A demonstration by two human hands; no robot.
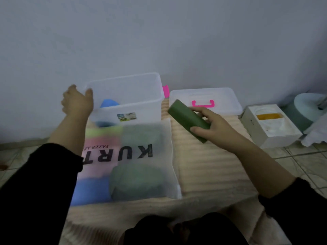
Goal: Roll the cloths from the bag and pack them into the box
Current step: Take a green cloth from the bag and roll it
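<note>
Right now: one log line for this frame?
left hand: holds box corner | right hand: grips rolled green cloth | box: blue cloth inside | bag: cloths remain

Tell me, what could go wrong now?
The green roll is held only at one end by the right hand, so it might unroll or slip before reaching the box. The left hand grips just the box's corner, so the light box could tip or slide.
</note>
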